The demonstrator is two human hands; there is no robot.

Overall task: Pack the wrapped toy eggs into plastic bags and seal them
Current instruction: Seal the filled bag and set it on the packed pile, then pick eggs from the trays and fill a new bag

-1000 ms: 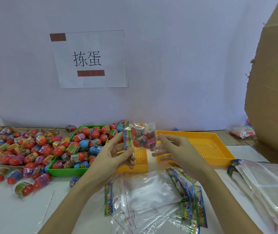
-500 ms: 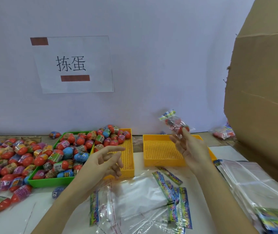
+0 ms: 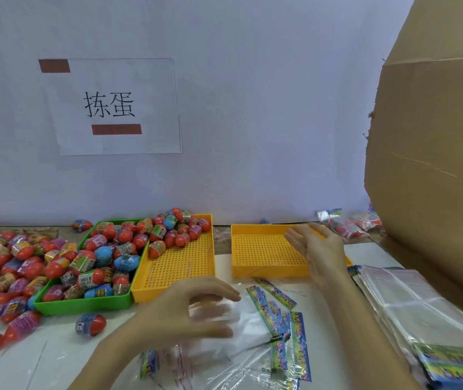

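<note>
Wrapped toy eggs [image 3: 103,257] fill the green tray [image 3: 84,307] and spill into the far end of the left yellow tray [image 3: 179,277]. Empty clear bags with colourful header strips [image 3: 278,319] lie loose at the table's front. My left hand [image 3: 185,313] hovers over them with fingers loosely curved, holding nothing; it is blurred. Over the right yellow tray [image 3: 261,249] my right hand [image 3: 317,249] is spread open and empty. Filled bags of eggs [image 3: 348,225] lie at the back right, beside the cardboard box.
Many loose eggs [image 3: 5,263] cover the table at the left, and one egg [image 3: 91,323] lies in front of the green tray. A stack of flat bags [image 3: 410,302] sits at the right. A large cardboard box [image 3: 436,164] blocks the right side. A paper sign [image 3: 112,105] hangs on the wall.
My right hand carried the filled bag up and right, let it go and is now empty. My left hand dropped from the bag toward the loose bags on the table.
</note>
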